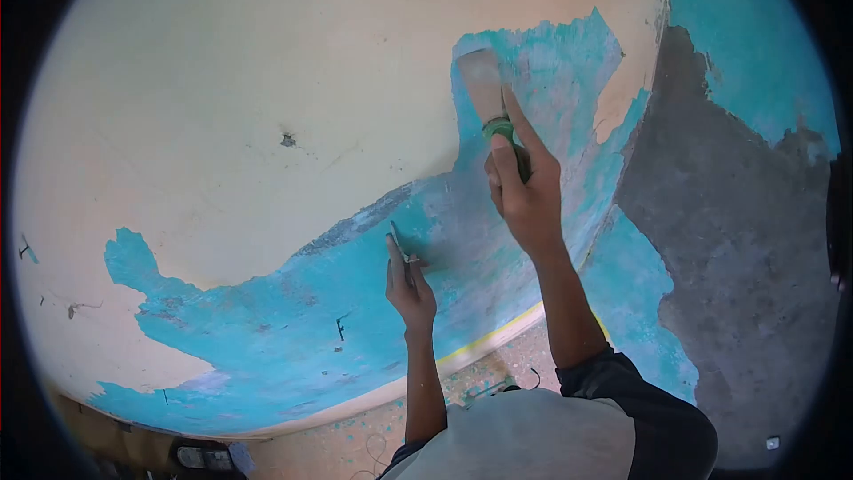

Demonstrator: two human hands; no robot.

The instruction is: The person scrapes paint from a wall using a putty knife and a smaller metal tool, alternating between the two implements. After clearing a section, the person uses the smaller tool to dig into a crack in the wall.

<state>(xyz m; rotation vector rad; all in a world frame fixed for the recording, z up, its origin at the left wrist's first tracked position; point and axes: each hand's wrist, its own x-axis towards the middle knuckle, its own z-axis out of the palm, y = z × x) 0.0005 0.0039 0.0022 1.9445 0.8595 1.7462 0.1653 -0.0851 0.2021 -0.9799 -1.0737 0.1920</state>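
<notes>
My right hand is closed around the green handle of a paint scraper, index finger stretched along it. Its broad blade lies against the turquoise patch, close to the upper left edge of the cream paint. Lower and to the left, my left hand grips a thin flat-bladed tool, seen nearly edge-on, so its shape is partly hidden. That hand is in front of the turquoise wall area. Cream paint covers the wall above and to the left, with ragged borders.
To the right, past the wall corner, is bare grey plaster with turquoise remnants. Paint flakes litter the floor along the wall's base. A small hole pits the cream paint. Dark objects lie at the bottom left.
</notes>
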